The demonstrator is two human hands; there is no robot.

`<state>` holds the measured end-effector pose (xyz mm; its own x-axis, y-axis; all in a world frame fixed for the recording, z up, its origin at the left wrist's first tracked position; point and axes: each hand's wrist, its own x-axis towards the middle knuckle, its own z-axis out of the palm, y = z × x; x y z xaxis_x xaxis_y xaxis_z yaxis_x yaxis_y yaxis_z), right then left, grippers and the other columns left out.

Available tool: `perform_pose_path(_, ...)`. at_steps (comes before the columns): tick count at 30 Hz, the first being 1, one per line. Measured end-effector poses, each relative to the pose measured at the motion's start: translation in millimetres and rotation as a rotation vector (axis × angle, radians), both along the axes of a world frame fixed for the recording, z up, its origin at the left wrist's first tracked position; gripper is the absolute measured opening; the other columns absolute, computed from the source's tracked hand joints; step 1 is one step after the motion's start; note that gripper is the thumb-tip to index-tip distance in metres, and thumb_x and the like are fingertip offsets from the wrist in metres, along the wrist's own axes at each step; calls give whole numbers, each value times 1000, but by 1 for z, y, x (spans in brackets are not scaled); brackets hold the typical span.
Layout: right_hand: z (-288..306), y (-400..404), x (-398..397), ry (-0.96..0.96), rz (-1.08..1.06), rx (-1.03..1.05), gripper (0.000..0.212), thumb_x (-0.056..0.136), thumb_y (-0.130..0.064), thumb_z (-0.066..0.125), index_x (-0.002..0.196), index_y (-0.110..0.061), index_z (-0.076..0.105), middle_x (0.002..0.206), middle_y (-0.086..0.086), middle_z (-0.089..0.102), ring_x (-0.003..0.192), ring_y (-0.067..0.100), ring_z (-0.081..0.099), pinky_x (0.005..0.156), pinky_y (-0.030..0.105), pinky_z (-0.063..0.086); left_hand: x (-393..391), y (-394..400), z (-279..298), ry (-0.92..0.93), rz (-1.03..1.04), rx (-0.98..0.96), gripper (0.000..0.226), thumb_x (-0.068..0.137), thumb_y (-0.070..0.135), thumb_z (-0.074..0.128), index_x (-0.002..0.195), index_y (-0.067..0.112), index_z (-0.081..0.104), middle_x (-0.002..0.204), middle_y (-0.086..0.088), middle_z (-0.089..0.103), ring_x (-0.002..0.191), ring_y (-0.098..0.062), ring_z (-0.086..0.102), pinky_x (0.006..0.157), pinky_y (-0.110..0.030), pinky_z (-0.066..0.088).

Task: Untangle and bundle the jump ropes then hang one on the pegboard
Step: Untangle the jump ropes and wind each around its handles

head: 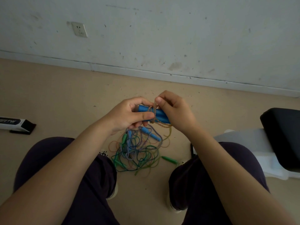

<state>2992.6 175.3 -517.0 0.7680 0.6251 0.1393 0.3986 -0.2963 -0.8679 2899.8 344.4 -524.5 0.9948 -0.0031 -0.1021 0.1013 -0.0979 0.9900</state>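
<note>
Head view, looking down between the knees of a seated person. Left hand (129, 115) curled round a pair of blue handles (159, 115) held side by side, thumb lying across them and pinning the wraps. Right hand (173, 111) pinches a loop of tan cord (155, 105) between thumb and forefinger, drawn up just above the handles; the cord already circles them a few times and trails down off the right end toward the floor. Step in hand, as I judge it: binding this rope into a bundle. To do it well, keep the left thumb firm on the last turn so nothing slackens, lay each new turn snug beside the one before, and pass the free end under a wrap to lock it. Watch the trailing cord: it hangs toward the tangle and may drag other strands along; whether it is caught there I cannot tell. Below the hands, on the tan floor (65, 98), lies the tangled pile of ropes (138, 151), green, blue-and-white twisted and thin orange strands with small blue and green handles mixed in, still knotted together. Pegboard not in view. Black padded seat (282, 132) at right; a white-and-black box (14, 124) at left, by the wall (162, 30).
</note>
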Motion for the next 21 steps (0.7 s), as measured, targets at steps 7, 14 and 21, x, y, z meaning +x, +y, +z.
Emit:
perform_pose_path(7, -5, 10, -4, -120, -63, -57, 17, 98, -26, 57, 82, -24, 57, 54, -9, 46, 48, 3, 43, 47, 15, 33, -1, 1, -2, 106, -60, 114, 16, 98, 27, 60, 108, 17, 53, 68, 2, 68, 50, -8, 52, 42, -18, 37)
perform_pose_path(14, -4, 10, -13, -253, 47, -96, 17, 96, -21, 61, 87, -7, 65, 55, -11, 48, 50, 5, 45, 48, 17, 34, -7, 6, 10, 303, -258, 297, 54, 80, 67, 54, 93, 15, 59, 65, 2, 67, 46, -10, 51, 42, -20, 37)
perform_pose_path(21, -2, 11, -13, -67, 70, -71, 10, 96, -24, 61, 97, -15, 57, 56, 0, 52, 47, 8, 43, 48, 27, 38, -8, 5, 7, 212, -152, 341, 54, 72, 65, 62, 80, 12, 67, 51, 5, 61, 40, -4, 48, 46, -12, 39)
